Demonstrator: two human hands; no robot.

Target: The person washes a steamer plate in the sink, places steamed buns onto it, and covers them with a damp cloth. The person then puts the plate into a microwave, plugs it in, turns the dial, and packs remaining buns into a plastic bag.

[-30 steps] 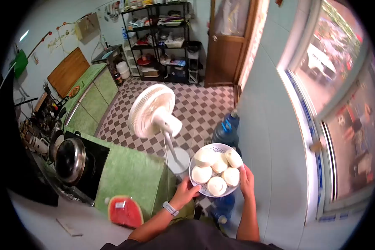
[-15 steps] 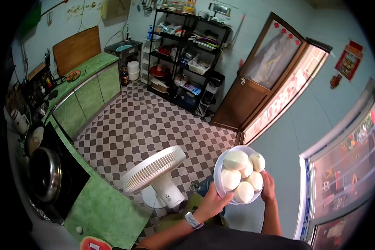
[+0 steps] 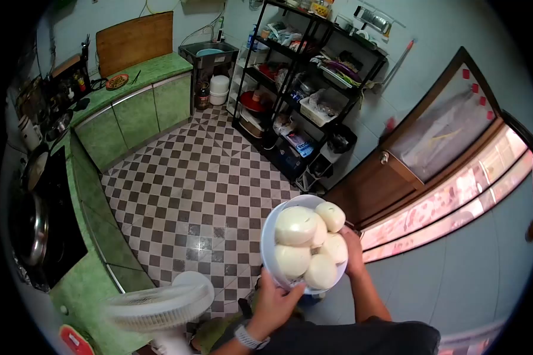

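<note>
A white bowl is held up in front of my body, tilted toward me. It is heaped with several smooth, pale round pieces, perhaps peeled onions; their exact kind is unclear. My left hand, with a watch on its wrist, grips the near left rim, the thumb lying over the edge. On the opposite side, my right hand is closed around the bowl's right edge, its fingers partly hidden behind it.
A white fan stands at the lower left, smeared by motion. Along the left runs a green counter with a lidded pan and a cut watermelon. Black shelves stand ahead, beside a brown door and checkered floor.
My view has turned and moved forward, so the shelves and door look closer and the fan has slid to the lower left. Both hands still hold the bowl, now nearer the view's middle.
</note>
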